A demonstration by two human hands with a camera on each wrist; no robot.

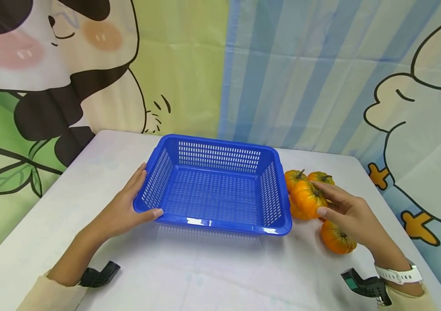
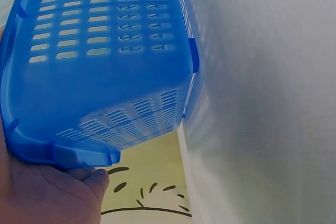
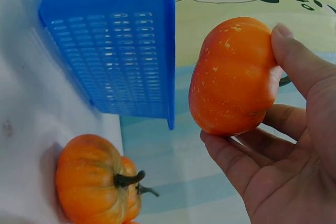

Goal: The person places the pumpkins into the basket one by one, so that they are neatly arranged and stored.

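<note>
A blue plastic basket [image 1: 220,227] with slotted walls stands on the white table, nothing inside it. My left hand [image 1: 127,211] grips its left rim near the front corner, thumb on top; in the left wrist view that hand's fingers [image 2: 94,179] reach under the rim. To the right of the basket, my right hand [image 1: 354,216] holds a small orange pumpkin [image 1: 307,198] between thumb and fingertips. In the right wrist view this pumpkin [image 3: 233,77] is raised, close to the basket's outer wall [image 3: 115,61].
Several more small pumpkins lie right of the basket: one at the back [image 1: 321,176], one near the basket wall [image 1: 293,178], one nearer the front [image 1: 338,238]. A printed curtain [image 1: 189,65] hangs behind the table [image 1: 212,272].
</note>
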